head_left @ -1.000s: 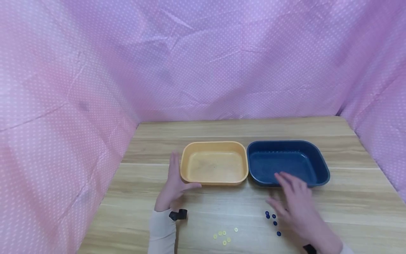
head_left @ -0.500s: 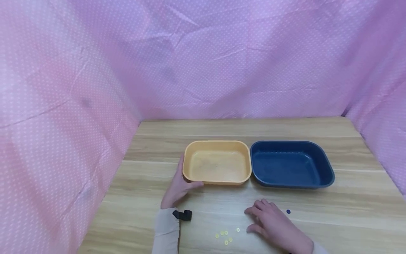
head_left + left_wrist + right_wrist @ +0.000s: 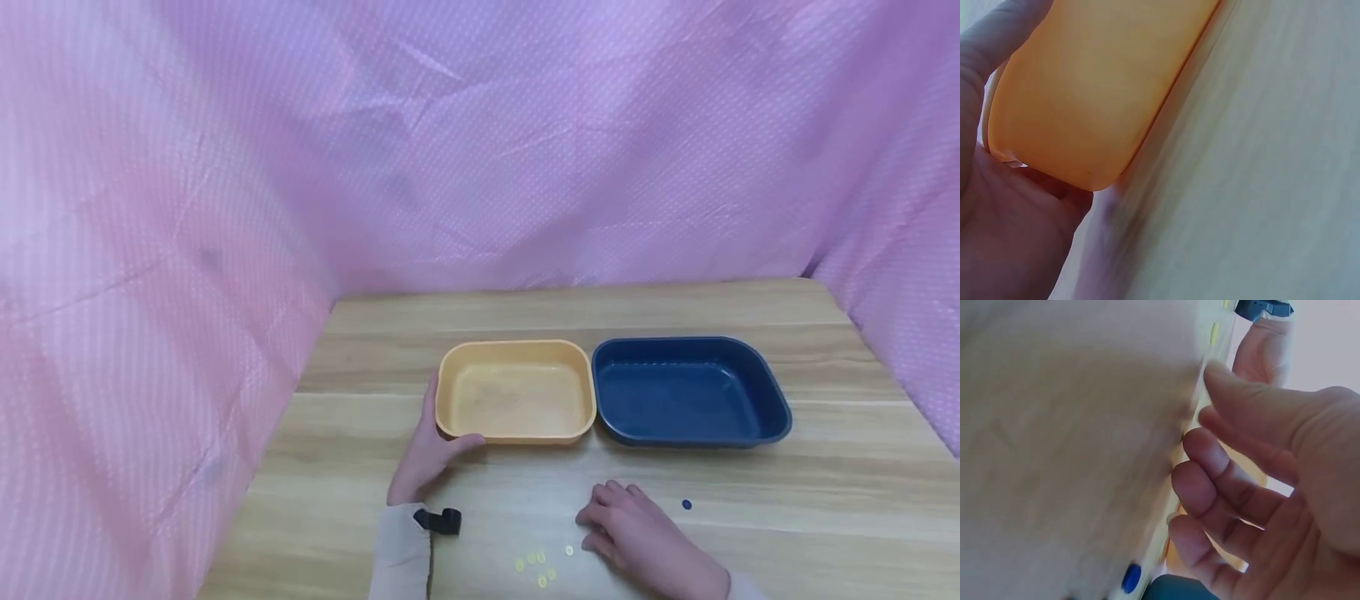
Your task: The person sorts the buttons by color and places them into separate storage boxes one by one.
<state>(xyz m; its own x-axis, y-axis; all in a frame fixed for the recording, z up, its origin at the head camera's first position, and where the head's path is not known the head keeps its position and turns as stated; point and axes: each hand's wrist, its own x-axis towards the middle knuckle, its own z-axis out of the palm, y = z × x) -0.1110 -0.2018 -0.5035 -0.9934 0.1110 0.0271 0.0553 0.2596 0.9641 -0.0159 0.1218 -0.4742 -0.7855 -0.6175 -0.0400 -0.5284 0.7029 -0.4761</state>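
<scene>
My left hand [image 3: 427, 454] grips the near left corner of a yellow plastic tub [image 3: 517, 437], thumb along the front wall, fingers on the left side. The left wrist view shows the tub [image 3: 1091, 94] between thumb and fingers of that hand [image 3: 1010, 231]. Low over the table, my right hand [image 3: 637, 533] has its fingers bent loosely, thumb apart; no held thing shows in the right wrist view. Several small yellow buttons [image 3: 542, 557] lie left of it. One blue button [image 3: 686, 504] lies to its right. The right hand hides the table under it.
A dark blue tub [image 3: 693, 437] stands right beside the yellow one on the wooden table [image 3: 525, 308]. Pink dotted cloth [image 3: 480, 150] hangs behind and at both sides. A black strap [image 3: 438, 522] sits on the left wrist.
My right hand has come from the blue tub's front edge down and left, over where several blue buttons lay. Its thumb and fingers have drawn closer. The left hand has closed onto the yellow tub.
</scene>
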